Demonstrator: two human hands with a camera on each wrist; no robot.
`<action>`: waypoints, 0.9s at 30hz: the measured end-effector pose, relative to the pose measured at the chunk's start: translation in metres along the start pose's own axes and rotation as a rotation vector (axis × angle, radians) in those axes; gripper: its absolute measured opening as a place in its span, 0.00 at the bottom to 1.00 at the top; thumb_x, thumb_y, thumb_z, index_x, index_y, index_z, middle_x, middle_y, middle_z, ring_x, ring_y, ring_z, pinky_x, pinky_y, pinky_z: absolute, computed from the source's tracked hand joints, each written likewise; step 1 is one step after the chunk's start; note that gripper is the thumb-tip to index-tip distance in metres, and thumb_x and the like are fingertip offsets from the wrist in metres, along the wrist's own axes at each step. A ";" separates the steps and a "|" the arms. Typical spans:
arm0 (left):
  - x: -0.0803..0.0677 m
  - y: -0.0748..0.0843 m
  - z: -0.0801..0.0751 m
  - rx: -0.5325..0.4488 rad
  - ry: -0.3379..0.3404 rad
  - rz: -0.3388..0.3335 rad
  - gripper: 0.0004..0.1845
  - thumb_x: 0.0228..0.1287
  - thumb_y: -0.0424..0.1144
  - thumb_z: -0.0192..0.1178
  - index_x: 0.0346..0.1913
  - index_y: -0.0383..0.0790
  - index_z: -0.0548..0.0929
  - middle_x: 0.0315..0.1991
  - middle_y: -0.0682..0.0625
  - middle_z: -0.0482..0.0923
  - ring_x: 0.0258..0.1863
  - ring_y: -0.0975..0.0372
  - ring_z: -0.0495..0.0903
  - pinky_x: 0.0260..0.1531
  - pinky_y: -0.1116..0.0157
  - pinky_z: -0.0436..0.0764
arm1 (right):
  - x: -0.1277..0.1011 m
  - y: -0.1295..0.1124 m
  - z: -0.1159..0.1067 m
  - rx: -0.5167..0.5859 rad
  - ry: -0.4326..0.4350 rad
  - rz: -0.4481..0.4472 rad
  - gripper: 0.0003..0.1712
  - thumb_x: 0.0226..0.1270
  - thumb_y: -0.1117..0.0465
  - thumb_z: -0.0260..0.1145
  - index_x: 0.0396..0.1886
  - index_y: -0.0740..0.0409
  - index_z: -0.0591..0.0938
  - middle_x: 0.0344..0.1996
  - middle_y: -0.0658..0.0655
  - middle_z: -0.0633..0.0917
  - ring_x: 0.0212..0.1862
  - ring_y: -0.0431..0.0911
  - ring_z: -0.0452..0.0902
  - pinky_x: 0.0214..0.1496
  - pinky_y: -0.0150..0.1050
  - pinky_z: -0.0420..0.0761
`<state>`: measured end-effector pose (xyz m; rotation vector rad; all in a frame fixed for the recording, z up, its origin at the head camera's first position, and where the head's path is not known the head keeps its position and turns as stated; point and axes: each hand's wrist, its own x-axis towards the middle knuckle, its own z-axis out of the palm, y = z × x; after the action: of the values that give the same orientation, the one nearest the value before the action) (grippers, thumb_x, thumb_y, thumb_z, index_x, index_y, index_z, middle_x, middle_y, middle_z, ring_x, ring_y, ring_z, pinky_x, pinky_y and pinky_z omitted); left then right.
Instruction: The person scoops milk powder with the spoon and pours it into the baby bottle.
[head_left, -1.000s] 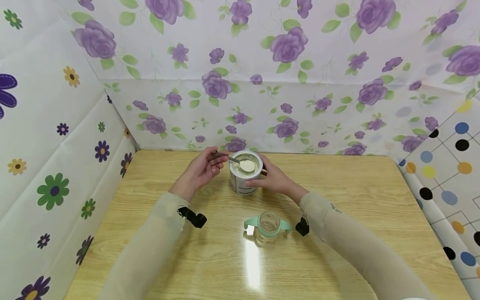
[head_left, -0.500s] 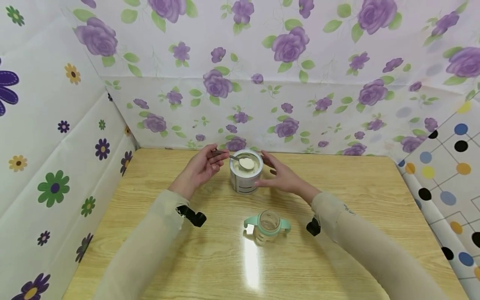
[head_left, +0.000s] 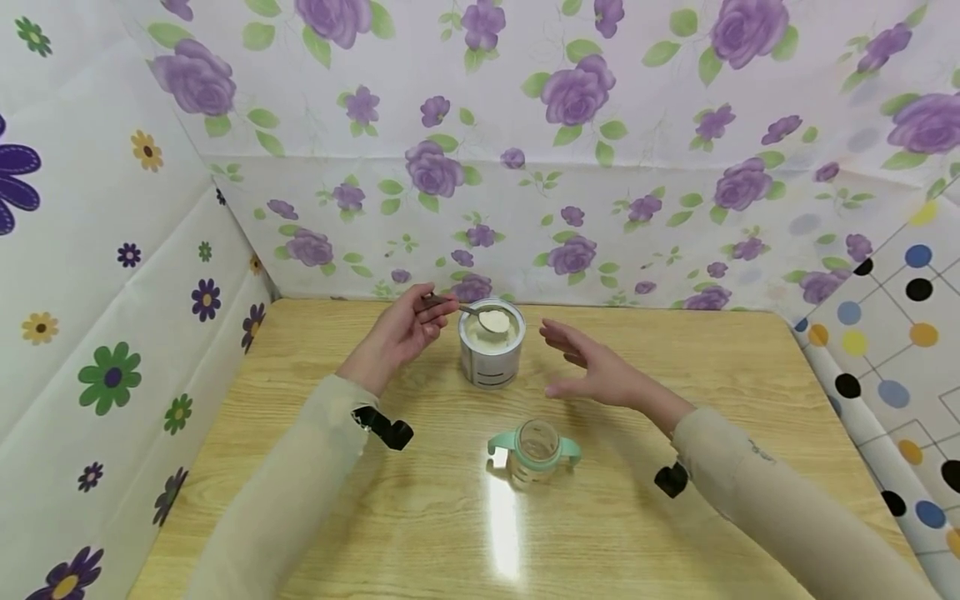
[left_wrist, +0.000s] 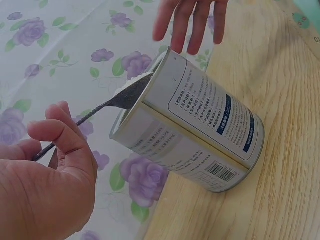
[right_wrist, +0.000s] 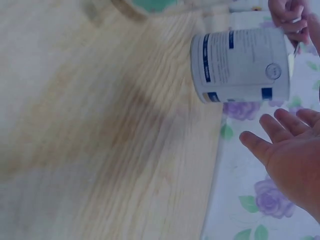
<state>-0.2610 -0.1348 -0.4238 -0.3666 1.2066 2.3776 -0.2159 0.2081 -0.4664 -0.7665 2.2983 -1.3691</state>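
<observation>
In the head view my left hand pinches the handle of a spoon, its bowl heaped with pale powder over the mouth of an open milk powder can. The left wrist view shows the dark spoon close to the can's rim, with printed text and a barcode on the can. My right hand is apart from the can, on its right, fingers spread and holding nothing. Nearer to me stands a clear baby bottle with mint-green handles and an open top.
Everything stands on a light wooden table. A flowered cloth rises behind its back edge, with patterned sheets at the left and right sides. Light glares off the tabletop in front of the bottle.
My right hand has let go of the can and moved away to the right. My left hand stays in nearly the same place with the loaded spoon.
</observation>
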 end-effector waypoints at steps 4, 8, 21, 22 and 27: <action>-0.002 0.003 0.001 0.005 0.000 -0.005 0.21 0.88 0.45 0.50 0.47 0.30 0.85 0.34 0.45 0.90 0.25 0.62 0.80 0.21 0.74 0.70 | -0.023 0.000 0.006 0.017 -0.046 -0.043 0.61 0.68 0.57 0.80 0.89 0.53 0.50 0.86 0.57 0.58 0.85 0.57 0.53 0.83 0.59 0.57; -0.006 0.006 0.002 0.004 -0.004 -0.001 0.21 0.88 0.46 0.50 0.52 0.29 0.83 0.35 0.45 0.90 0.26 0.62 0.80 0.21 0.74 0.70 | -0.045 0.003 0.020 -0.001 -0.070 -0.082 0.62 0.66 0.56 0.81 0.89 0.51 0.52 0.85 0.58 0.59 0.84 0.58 0.55 0.82 0.57 0.59; -0.038 0.010 0.007 0.020 -0.049 0.022 0.23 0.88 0.46 0.49 0.49 0.29 0.87 0.35 0.46 0.90 0.25 0.63 0.79 0.20 0.74 0.70 | -0.065 0.022 0.079 -0.032 -0.018 -0.112 0.63 0.56 0.60 0.87 0.86 0.57 0.60 0.81 0.62 0.68 0.79 0.57 0.66 0.79 0.50 0.69; -0.041 0.010 0.008 0.025 -0.053 0.019 0.23 0.88 0.46 0.49 0.47 0.30 0.88 0.35 0.46 0.90 0.25 0.63 0.79 0.20 0.74 0.70 | -0.065 0.023 0.082 -0.035 -0.005 -0.105 0.63 0.55 0.60 0.88 0.86 0.55 0.61 0.81 0.60 0.68 0.78 0.55 0.67 0.79 0.48 0.69; -0.052 0.007 0.010 0.051 -0.069 0.010 0.25 0.89 0.46 0.48 0.43 0.33 0.90 0.35 0.46 0.90 0.25 0.63 0.80 0.19 0.75 0.71 | -0.065 0.024 0.091 -0.043 0.056 -0.080 0.60 0.53 0.54 0.89 0.84 0.44 0.67 0.78 0.48 0.73 0.76 0.47 0.71 0.78 0.47 0.70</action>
<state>-0.2197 -0.1443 -0.3904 -0.2607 1.2372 2.3431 -0.1205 0.1943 -0.5288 -0.8525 2.3703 -1.3960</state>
